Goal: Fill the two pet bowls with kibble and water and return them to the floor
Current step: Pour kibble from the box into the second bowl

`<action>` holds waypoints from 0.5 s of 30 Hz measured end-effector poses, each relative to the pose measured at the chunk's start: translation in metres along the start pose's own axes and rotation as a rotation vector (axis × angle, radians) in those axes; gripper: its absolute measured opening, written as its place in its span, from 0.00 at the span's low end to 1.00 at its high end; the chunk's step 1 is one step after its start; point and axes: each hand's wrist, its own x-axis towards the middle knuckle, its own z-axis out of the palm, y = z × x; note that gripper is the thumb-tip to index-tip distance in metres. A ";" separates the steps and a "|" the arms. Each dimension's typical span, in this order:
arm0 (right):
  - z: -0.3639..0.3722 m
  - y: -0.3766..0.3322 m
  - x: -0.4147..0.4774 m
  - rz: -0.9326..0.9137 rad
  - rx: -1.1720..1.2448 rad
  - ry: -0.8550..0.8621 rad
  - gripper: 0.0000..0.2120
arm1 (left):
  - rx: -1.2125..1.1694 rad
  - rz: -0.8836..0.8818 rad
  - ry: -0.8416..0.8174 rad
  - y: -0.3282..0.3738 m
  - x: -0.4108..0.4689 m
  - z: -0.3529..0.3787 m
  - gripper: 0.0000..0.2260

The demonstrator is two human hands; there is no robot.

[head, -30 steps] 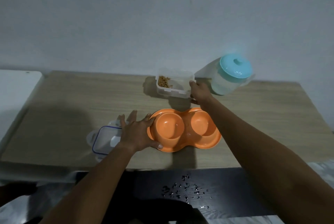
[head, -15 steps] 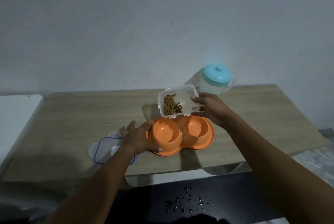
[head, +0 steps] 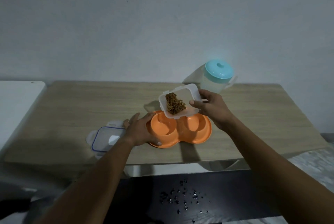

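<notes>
orange double bowl point(head: 197, 135) | brown kibble point(head: 175, 106) | teal-lidded jug point(head: 217, 77) | blue-rimmed lid point(head: 104, 138)

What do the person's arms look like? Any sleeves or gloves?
Both are bare. The left arm and the right arm show no sleeves up to the picture's edge, no gloves, and no watch or bracelet.

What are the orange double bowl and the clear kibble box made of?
The orange double pet bowl looks like moulded plastic, smooth, faintly glossy: uniform colour, soft sheen inside the wells. The clear rectangular kibble box is probably translucent plastic: frosted walls, moulded clip tabs.
</notes>
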 end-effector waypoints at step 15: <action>0.005 0.014 0.006 -0.058 -0.045 -0.070 0.33 | 0.093 0.023 -0.041 -0.017 0.010 0.001 0.56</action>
